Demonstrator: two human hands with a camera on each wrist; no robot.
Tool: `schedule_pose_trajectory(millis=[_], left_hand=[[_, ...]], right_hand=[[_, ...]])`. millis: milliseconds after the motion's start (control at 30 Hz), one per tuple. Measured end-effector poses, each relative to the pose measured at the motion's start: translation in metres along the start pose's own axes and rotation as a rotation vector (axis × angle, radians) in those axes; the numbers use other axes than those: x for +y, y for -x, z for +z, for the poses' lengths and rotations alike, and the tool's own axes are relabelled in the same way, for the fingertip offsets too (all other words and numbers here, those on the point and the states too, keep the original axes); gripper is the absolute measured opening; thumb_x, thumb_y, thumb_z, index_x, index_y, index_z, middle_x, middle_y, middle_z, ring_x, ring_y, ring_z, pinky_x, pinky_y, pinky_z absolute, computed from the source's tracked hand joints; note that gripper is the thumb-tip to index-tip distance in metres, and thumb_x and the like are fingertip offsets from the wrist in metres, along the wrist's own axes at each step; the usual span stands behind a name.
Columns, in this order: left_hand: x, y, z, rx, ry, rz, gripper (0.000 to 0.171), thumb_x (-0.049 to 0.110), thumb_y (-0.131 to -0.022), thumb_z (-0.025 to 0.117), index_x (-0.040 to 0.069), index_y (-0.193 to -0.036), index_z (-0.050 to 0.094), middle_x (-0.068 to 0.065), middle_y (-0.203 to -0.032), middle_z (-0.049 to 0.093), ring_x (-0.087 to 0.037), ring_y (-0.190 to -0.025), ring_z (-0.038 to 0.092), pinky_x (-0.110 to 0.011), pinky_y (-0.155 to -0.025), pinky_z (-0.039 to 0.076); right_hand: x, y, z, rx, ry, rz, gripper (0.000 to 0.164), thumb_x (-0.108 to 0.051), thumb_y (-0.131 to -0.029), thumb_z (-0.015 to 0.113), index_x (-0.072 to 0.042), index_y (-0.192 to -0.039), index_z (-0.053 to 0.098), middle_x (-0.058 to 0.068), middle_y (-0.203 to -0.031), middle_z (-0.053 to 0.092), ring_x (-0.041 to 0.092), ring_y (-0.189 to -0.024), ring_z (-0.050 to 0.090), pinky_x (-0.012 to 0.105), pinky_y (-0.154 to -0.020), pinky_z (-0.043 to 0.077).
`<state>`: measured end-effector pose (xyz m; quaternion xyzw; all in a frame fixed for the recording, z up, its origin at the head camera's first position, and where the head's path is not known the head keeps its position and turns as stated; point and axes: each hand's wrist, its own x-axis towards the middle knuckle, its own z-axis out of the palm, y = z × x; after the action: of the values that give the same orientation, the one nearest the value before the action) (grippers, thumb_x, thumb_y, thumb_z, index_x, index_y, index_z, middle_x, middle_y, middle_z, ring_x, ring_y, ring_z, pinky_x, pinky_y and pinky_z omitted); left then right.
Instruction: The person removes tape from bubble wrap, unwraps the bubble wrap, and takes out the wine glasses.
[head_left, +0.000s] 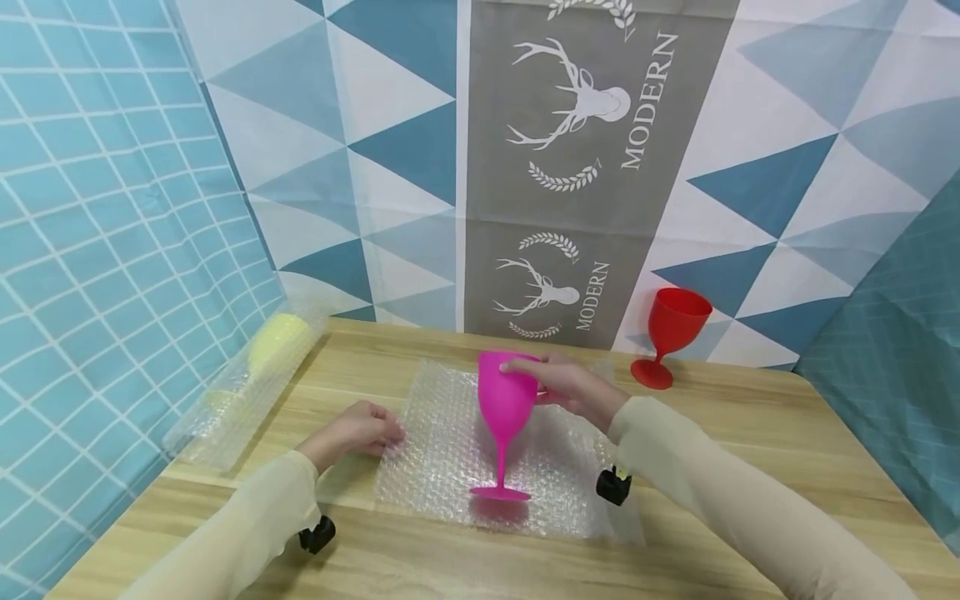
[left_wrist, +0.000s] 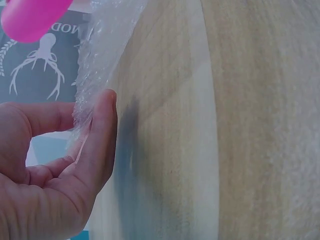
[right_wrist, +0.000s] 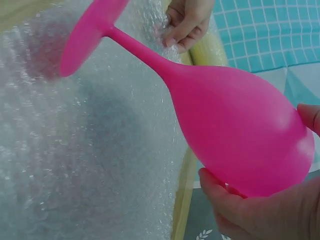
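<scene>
In my right hand is a bright pink plastic goblet, gripped by the upper part of its bowl, with the stem and round foot pointing down. It is held over a sheet of clear bubble wrap that lies flat on the wooden table. My left hand pinches the left edge of that sheet between thumb and fingers. The left wrist view shows the bubble wrap raised a little at that edge. From the right wrist, the goblet's bowl is seen with fingers and thumb on either side.
A red goblet stands upright at the back right of the wooden table. At the far left lies a yellow goblet rolled in bubble wrap. Patterned cloth hangs behind, and blue checked cloth borders the left.
</scene>
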<state>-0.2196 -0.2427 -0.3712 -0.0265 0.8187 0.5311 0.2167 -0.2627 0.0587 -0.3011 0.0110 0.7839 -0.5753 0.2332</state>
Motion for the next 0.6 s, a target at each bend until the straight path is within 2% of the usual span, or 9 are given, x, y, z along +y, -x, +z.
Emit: schedule_pose_trajectory(millis=[167,333,433,600], left_hand=[[-0.002,-0.002,0.0,0.005,0.006,-0.001,0.012,0.003,-0.088,0.061,-0.008,-0.095,0.061,-0.005,-0.078,0.068,-0.009,-0.068,0.064,-0.022,-0.067,0.058],[0.001,-0.001,0.001,-0.002,0.007,0.007,0.012,0.003,-0.089,0.061,-0.008,-0.095,0.061,-0.004,-0.077,0.068,-0.009,-0.067,0.064,-0.022,-0.067,0.058],[0.002,0.0,0.002,0.012,0.013,0.0,0.011,0.003,-0.089,0.061,-0.007,-0.094,0.06,-0.004,-0.077,0.068,-0.009,-0.067,0.064,-0.022,-0.067,0.058],[0.0,-0.001,0.0,0.006,0.029,0.007,0.013,0.003,-0.087,0.063,-0.007,-0.094,0.061,-0.006,-0.078,0.068,-0.01,-0.068,0.065,-0.023,-0.068,0.059]], right_hand=[[0.007,0.013,-0.002,0.033,-0.003,-0.086,0.048,-0.028,-0.086,0.068,0.001,-0.121,0.055,0.008,-0.112,0.058,0.018,-0.101,0.059,0.034,-0.09,0.056],[0.011,0.027,-0.002,0.063,0.035,-0.152,0.057,-0.026,-0.082,0.073,-0.002,-0.129,0.051,0.012,-0.121,0.055,0.021,-0.106,0.056,0.032,-0.089,0.056],[0.011,0.035,0.0,0.05,0.041,-0.186,0.061,-0.025,-0.08,0.075,-0.003,-0.131,0.05,0.014,-0.125,0.055,0.022,-0.105,0.057,0.03,-0.087,0.056],[0.015,0.044,0.001,-0.002,-0.044,-0.207,0.059,-0.019,-0.082,0.072,-0.002,-0.133,0.048,0.016,-0.127,0.053,0.021,-0.104,0.058,0.033,-0.089,0.057]])
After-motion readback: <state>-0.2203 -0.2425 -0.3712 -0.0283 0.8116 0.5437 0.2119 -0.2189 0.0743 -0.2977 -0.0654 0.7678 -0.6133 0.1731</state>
